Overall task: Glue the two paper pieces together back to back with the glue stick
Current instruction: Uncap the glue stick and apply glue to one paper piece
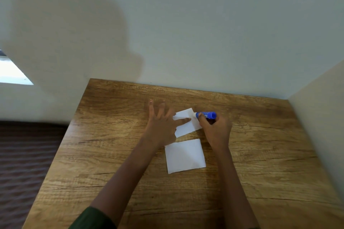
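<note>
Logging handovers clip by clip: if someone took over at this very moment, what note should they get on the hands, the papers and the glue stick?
Left hand: open, fingers spread flat, pressing the far paper piece to the table.
Right hand: grips the blue glue stick, its tip at that piece's far right edge.
Near paper piece: lies flat, untouched, apart from the far one.
Done: pieces not yet joined; how much glue is on cannot be seen.
Left: finish spreading, lay the pieces back to back, press.

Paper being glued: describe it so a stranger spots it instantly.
On the wooden table lie two white paper pieces. It is the farther piece, pressed by the left hand, the blue glue stick at its corner; the nearer piece lies untouched.
</note>
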